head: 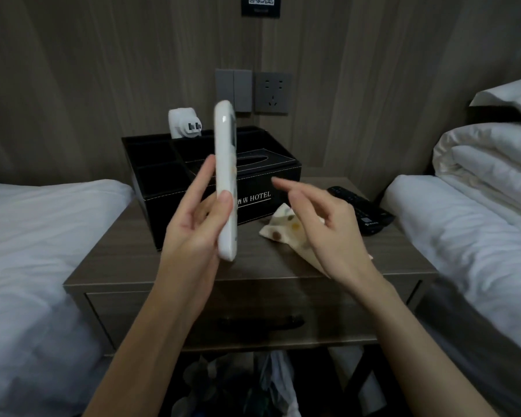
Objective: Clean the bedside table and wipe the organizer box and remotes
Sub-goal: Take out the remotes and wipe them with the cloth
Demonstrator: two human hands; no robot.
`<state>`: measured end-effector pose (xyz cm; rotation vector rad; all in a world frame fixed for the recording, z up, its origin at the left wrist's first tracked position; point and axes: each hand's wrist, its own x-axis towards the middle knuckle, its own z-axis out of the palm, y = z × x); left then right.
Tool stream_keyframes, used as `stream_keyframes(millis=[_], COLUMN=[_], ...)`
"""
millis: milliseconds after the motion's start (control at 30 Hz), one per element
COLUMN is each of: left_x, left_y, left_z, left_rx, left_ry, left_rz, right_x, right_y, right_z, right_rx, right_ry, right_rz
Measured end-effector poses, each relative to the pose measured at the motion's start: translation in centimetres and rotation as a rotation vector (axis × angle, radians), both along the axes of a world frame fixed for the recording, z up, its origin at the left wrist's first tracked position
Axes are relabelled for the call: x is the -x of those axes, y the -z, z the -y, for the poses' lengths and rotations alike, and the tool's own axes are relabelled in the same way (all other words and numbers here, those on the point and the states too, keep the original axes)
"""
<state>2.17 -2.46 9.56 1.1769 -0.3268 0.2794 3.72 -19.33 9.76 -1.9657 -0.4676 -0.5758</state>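
The left hand (193, 224) grips the white remote (225, 164) low down, thumb on its near edge and fingers behind — long axis upright, button face turned right. The right hand (322, 224) is nearer that face, forefinger out and the rest curled over the cloth (283, 227); whether they hold it I cannot tell. The box (268, 176) stands behind — the black remote (364, 209) lies far right.

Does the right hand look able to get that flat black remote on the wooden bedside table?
Probably yes. The right hand is open and empty, and the flat black remote lies uncovered just beyond it; nothing stands between them.
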Motion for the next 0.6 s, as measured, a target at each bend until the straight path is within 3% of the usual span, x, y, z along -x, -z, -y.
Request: stream_keyframes(millis=[100, 233, 400, 467, 600], left_x=[0.3, 0.4, 0.2, 0.2, 0.4], left_y=[0.5, 1.2, 2.3, 1.9, 0.5], left_z=[0.9, 2.2, 2.1, 1.9, 0.8], left_rx=[-0.132, -0.371, -0.640, -0.592, -0.350], left_ry=[-0.089, -0.297, -0.517, -0.469, -0.126], left_rz=[0.038, 0.152, 0.278, 0.255, -0.030], right_x=[0.9, 1.1, 0.8, 0.8, 0.6], right_y=[-1.1, -1.4, -1.4, -1.6, -2.3], right_z=[-1.1, -1.8, -1.2, -0.8, 0.6], right_rx=[-0.231, -0.417, -0.514, -0.551, -0.500], right_ry=[-0.107, -0.075, -0.069, -0.124, -0.206], right_rz=[-0.060, -0.181, -0.259, -0.293, -0.310])
